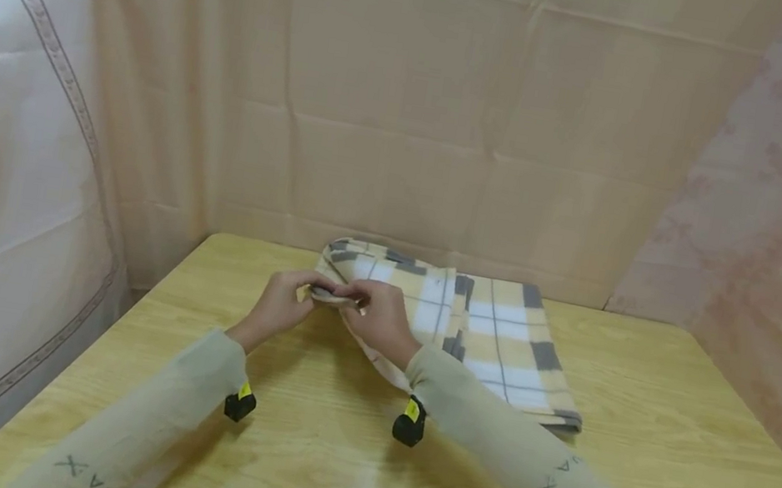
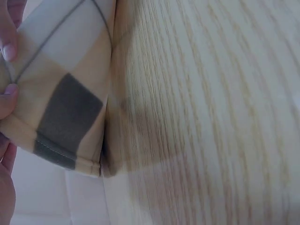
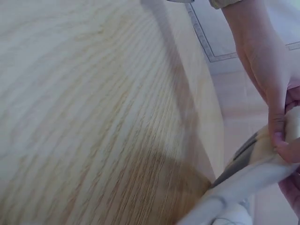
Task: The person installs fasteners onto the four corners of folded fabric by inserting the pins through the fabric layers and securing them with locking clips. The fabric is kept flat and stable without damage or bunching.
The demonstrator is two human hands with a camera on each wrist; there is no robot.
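Here, a checked blanket (image 1: 491,335) in yellow, white and grey, folded, lies flat on the far middle of the desk (image 1: 670,454), close to the back curtain. Its left corner is lifted off the desk and held between both hands. The left hand (image 1: 279,305) pinches the raised edge from the left, fingers curled, thumb on top. The right hand (image 1: 380,320) grips the same edge just beside it, fingertips touching those of the left hand. Both hands are together, clamped on the cloth. The forearms reach forward and inward from the near edge, each in a beige sleeve (image 1: 506,438) with a small black and yellow device at the wrist. In the left wrist view, fingertips (image 2: 8,47) press a grey-checked fold of the blanket (image 2: 65,89) that hangs just above the wood. In the right wrist view, the blanket's bunched corner (image 3: 248,173) is pinched by a hand at the right edge. The desk is pale wood with plain grain. A beige curtain (image 1: 412,104) closes the back and both sides.
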